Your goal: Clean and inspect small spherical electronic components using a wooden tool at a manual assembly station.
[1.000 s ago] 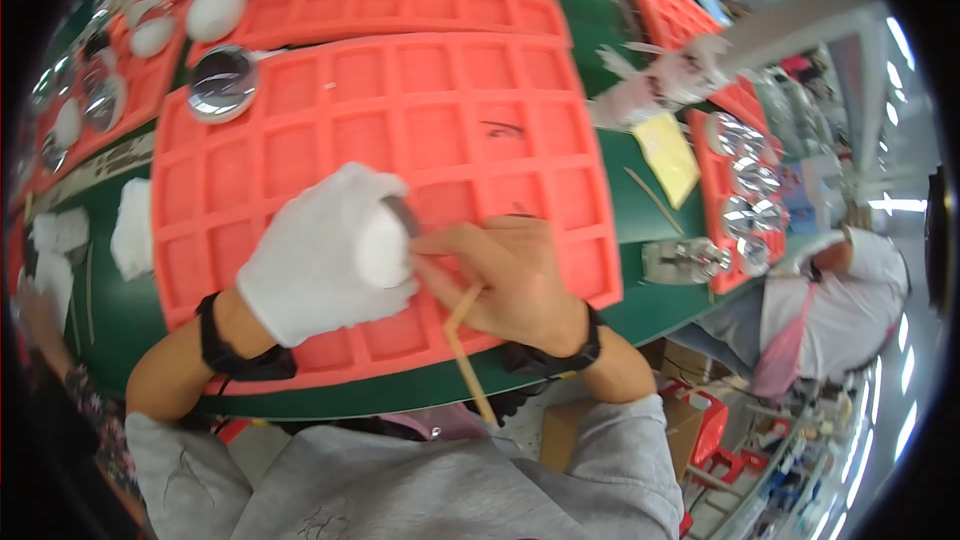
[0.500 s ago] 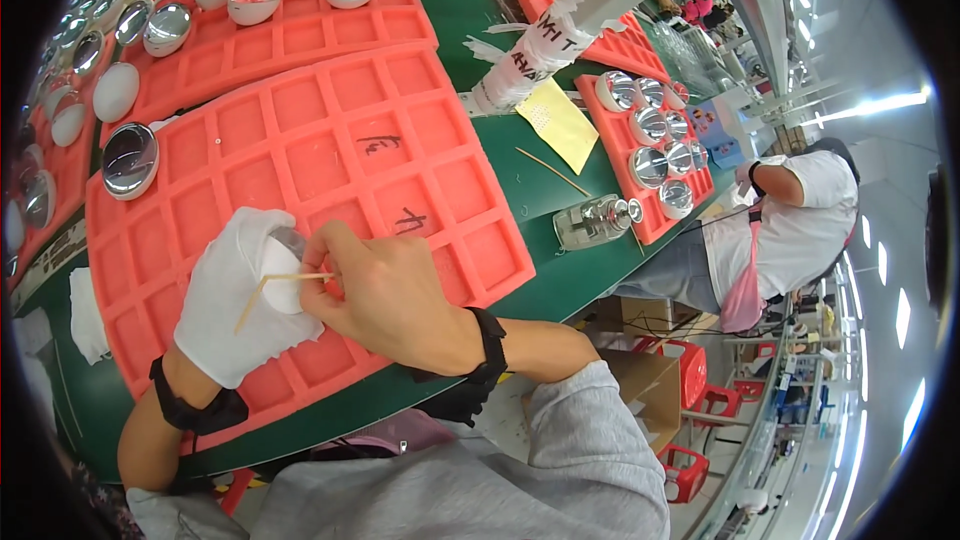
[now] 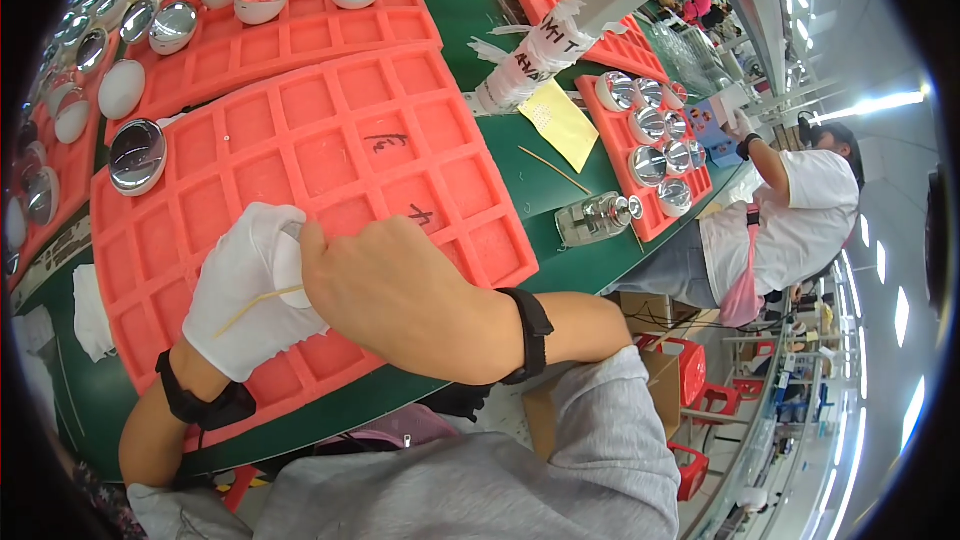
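My left hand, in a white glove, is closed around a white rounded piece above the near pink tray. My bare right hand is curled against the piece, its fingers pinching a thin bent wooden stick. The stick's free part slants down to the left across the glove. My right fingertips and the held end of the stick are hidden behind the hand. A mirrored dome with a white rim sits in the far left corner of the pink tray.
Farther pink trays hold several mirrored and white domes. Right of my tray lie a glass bottle, a loose stick and a yellow sheet. A wrapped post rises behind. A co-worker stands at the right.
My right hand has rolled over the white piece, its back now turned up and its elbow farther right. The stick has tilted and looks less sharply bent. The co-worker's arm has risen.
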A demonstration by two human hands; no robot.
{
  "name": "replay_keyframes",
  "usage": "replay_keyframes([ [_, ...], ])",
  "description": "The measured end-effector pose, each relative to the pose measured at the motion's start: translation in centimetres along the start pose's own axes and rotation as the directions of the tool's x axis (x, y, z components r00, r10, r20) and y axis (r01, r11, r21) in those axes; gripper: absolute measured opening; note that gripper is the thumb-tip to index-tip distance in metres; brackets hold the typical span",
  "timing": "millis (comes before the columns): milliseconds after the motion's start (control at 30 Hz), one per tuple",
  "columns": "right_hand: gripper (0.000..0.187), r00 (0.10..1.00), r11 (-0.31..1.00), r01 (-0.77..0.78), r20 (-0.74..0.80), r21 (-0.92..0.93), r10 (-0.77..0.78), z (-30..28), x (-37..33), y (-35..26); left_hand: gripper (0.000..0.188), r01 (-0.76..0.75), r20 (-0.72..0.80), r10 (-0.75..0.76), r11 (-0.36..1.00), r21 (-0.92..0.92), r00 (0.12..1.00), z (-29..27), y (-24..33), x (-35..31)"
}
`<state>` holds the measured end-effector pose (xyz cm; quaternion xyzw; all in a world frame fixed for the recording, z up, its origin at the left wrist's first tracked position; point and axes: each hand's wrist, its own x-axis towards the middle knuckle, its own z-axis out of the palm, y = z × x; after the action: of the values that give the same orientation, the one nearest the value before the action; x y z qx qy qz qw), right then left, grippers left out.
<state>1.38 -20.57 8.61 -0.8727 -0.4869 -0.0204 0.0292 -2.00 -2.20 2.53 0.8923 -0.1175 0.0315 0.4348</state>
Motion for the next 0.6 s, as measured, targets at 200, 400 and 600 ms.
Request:
replay_keyframes([
  [200,0.010,0.981,0.970,0.190,0.021,0.155,-0.195,-1.2,1.9,1.5,0.052,-0.014,0.032,0.015,0.999,-0.034,0.999,-0.1,-0.1,0.1],
  [400,0.009,0.979,0.973,-0.027,0.202,0.230,-0.021,-1.7,3.5,2.0,0.050,0.199,0.128,-0.170,0.943,-0.268,0.977,-0.5,0.4,-0.1],
  [600,0.013,0.970,0.936,-0.141,0.232,0.322,0.066,-0.7,4.1,2.5,0.053,0.190,0.164,-0.168,0.973,-0.132,0.972,-1.6,1.5,0.1],
])
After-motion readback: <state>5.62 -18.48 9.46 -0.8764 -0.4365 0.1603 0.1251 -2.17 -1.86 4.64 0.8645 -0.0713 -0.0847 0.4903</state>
